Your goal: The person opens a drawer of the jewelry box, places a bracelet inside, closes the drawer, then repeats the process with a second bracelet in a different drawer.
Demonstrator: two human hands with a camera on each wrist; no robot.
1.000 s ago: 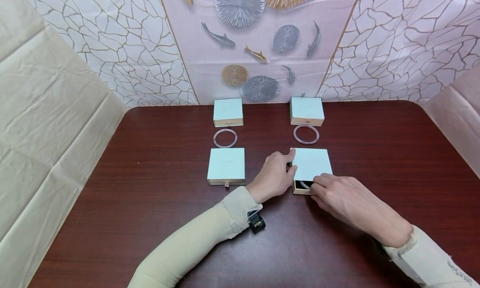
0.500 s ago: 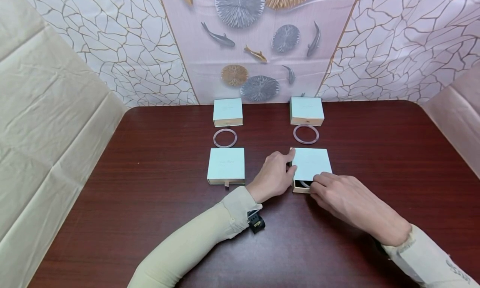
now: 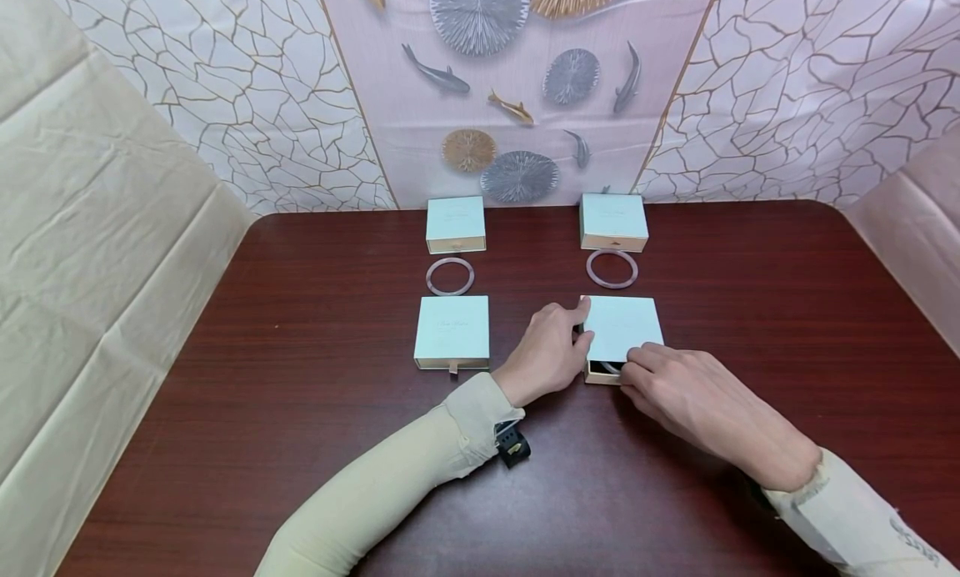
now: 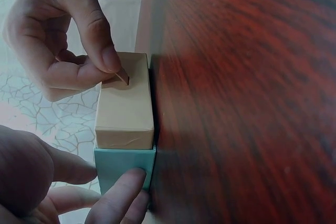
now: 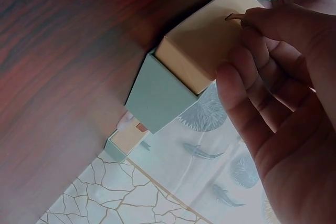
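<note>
A pale turquoise drawer box (image 3: 622,327) lies at the right front of the group, its cream drawer (image 4: 126,108) pulled partly out toward me. Inside the drawer's dark opening, part of a bangle (image 3: 611,368) shows. My left hand (image 3: 545,349) holds the box's sleeve from its left side, with a fingertip (image 4: 137,176) against the turquoise side. At the drawer's front, my right hand (image 3: 686,393) pinches the small ribbon tab (image 5: 234,17) between thumb and forefinger. In the head view this hand hides the drawer's right part.
Left of the hands lies another turquoise box (image 3: 452,331), its ribbon tab facing me. Behind stand two more boxes, left (image 3: 456,224) and right (image 3: 613,223). In front of these lie two lilac bangles, left (image 3: 450,277) and right (image 3: 612,269), on the dark table (image 3: 300,377).
The drawer has slid slightly back into its sleeve, and my right hand has moved a little with it. My left hand keeps its place.
</note>
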